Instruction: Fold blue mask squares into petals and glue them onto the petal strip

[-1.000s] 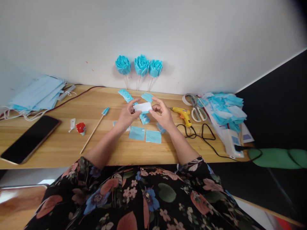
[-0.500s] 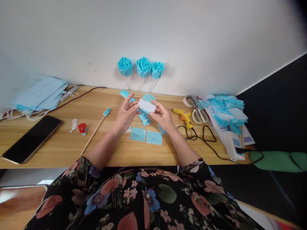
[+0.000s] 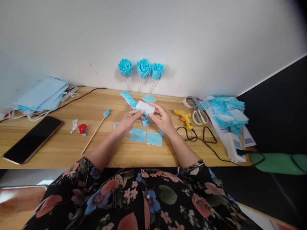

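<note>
A small piece of fabric (image 3: 145, 106), white on its upper face with blue at the lower edge, is held between my two hands above the middle of the table. My left hand (image 3: 130, 120) pinches its left lower edge, thumb on top. The fingers of my right hand (image 3: 163, 118) grip its right end. Beneath and around the hands lie a pleated blue strip (image 3: 129, 99), a blue petal-shaped piece (image 3: 149, 98) and flat blue rectangles (image 3: 137, 135). To the left, a wooden stick (image 3: 94, 134) with a blue tip rests on the table.
Three blue fabric flowers (image 3: 144, 68) on sticks lean on the wall. Right: yellow glue gun (image 3: 183, 116), scissors (image 3: 200, 117), black cable, power strip (image 3: 233, 147), blue scraps (image 3: 226, 111). Left: phone (image 3: 33, 139), face masks (image 3: 43, 94), red item (image 3: 82, 128).
My left hand has lowered its raised index finger and closed on the fabric's lower edge. The piece has shifted slightly left and down, exposing more of the pleated strip.
</note>
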